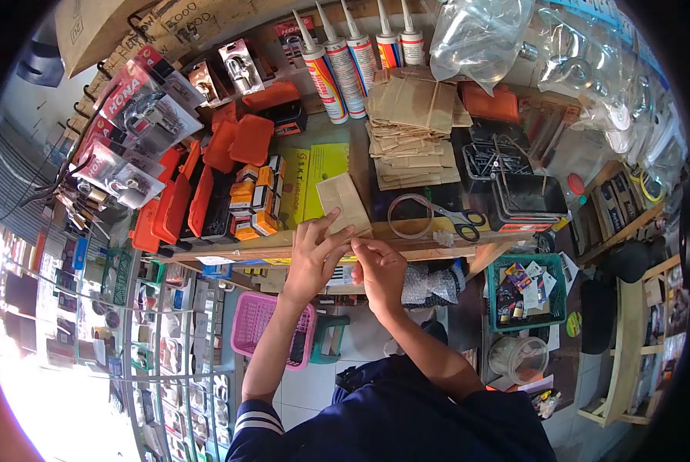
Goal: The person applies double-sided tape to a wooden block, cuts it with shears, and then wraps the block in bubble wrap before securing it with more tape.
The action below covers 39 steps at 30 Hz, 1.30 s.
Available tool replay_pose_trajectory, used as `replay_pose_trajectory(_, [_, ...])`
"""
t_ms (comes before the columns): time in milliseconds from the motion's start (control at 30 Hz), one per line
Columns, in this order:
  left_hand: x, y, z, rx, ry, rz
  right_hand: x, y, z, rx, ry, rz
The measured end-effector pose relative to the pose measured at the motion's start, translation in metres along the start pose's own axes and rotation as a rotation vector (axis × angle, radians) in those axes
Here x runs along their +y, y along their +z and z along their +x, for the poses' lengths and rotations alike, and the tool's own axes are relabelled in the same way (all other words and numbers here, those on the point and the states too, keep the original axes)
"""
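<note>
A small brown paper piece [343, 202] stands at the shelf's front edge, its lower end between my two hands. My left hand [314, 254] has its fingers spread over the paper's lower left part. My right hand [379, 269] is closed at the paper's lower right corner, thumb and forefinger pinched on it. Behind and to the right lies a tall stack of folded brown paper [410, 127]. Right of my hands are a roll of tape [392, 221] and scissors with dark handles [468, 225]. A yellow-green booklet [326, 165] lies behind the paper.
Orange-lidded boxes [199, 202] and small orange boxes [254, 200] sit left. Sealant tubes [353, 69] stand at the back. A black bin of nails [499, 158] is right. Below are a pink basket [245, 327] and a green basket [493, 296].
</note>
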<state>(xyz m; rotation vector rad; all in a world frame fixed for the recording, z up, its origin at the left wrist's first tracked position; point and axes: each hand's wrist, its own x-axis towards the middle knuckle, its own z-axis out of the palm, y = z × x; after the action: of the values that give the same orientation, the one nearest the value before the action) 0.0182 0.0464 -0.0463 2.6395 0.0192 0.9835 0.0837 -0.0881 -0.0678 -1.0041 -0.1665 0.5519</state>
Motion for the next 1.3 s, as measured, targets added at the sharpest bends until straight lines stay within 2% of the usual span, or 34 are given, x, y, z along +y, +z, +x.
replay_pose_trajectory(233, [0.005, -0.002, 0.004, 0.012, 0.013, 0.014, 0.002, -0.01, 0.008, -0.11, -0.031, -0.048])
replay_pose_trajectory(567, [0.005, 0.0, 0.004, -0.003, -0.021, -0.052, 0.004, -0.008, 0.01, -0.094, -0.059, -0.052])
replay_pose_trajectory(767, [0.006, -0.005, 0.007, -0.034, -0.034, -0.066, -0.009, -0.004, 0.011, -0.049, 0.011, -0.137])
replay_pose_trajectory(833, [0.005, -0.005, 0.009, -0.035, 0.008, -0.042, 0.003, -0.01, 0.018, -0.07, -0.083, -0.195])
replay_pose_trajectory(900, [0.004, -0.002, 0.005, -0.051, -0.101, -0.137, 0.012, -0.011, 0.022, -0.067, -0.089, -0.158])
replay_pose_trajectory(1067, [0.006, 0.0, 0.008, -0.011, -0.078, -0.064, 0.022, -0.012, 0.024, -0.055, -0.086, -0.113])
replay_pose_trajectory(1167, [0.011, 0.01, 0.01, 0.06, -0.097, -0.032, 0.03, -0.02, 0.023, -0.055, -0.15, -0.193])
replay_pose_trajectory(1233, [0.011, 0.015, 0.01, 0.096, -0.127, -0.029, 0.034, -0.02, 0.02, -0.045, -0.29, -0.34])
replay_pose_trajectory(1300, [0.01, 0.02, 0.01, 0.147, -0.134, -0.018, 0.034, -0.027, 0.017, -0.079, -0.292, -0.38])
